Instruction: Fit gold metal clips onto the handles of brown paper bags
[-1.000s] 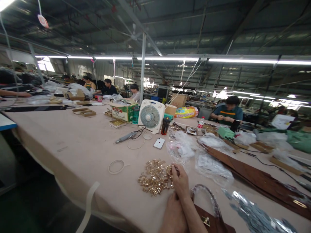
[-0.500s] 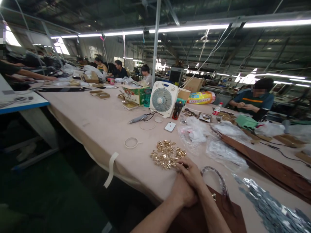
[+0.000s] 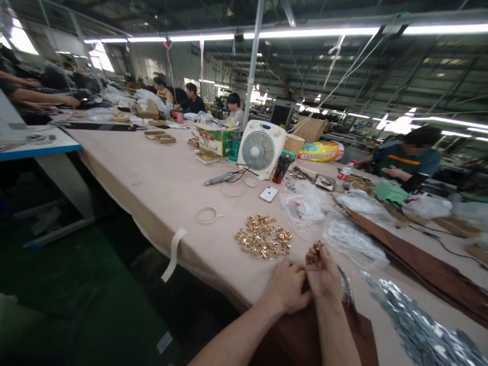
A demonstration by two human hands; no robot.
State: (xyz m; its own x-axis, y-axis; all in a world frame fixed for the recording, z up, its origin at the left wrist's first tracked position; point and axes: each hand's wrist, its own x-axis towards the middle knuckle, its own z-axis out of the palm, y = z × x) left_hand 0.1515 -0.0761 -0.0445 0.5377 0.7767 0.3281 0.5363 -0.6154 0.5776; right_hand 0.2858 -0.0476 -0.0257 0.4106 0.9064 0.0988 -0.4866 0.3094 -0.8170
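Now R hand (image 3: 325,274) has left the gold hardware pile (image 3: 263,238), fingers clamped on a gold pc. (image 3: 318,246) to its right; pick-up appears complete. L hand (image 3: 285,287) at brown bag (image 3: 366,335), near edge; grip cannot be told.

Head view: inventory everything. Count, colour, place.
Table: 1, beige, centre
Metal fittings: 1 pile, gold, centre
Metal plates: 1 pile, silver, lower right
Large piece: 1, brown, lower centre
Long pieces: uncounted, brown, right
Plastic bags: several, transparent, right
Phone: 1, white, centre
Fan: 1, white, behind phone
Handheld tool: 1, grey, left of phone
Ring: 1, cream, left of fittings
Carton: 1, green, left of fan
Tumbler: 1, black, right of fan
Bottle: 1, red-labelled, right
Packet: 1, yellow, beyond tumbler
Cardboard boxes: several, brown, background
People: 5+, mixed clothing, background
Left hand: 1, bare, lower centre
Right hand: 1, bare, holding gold metal
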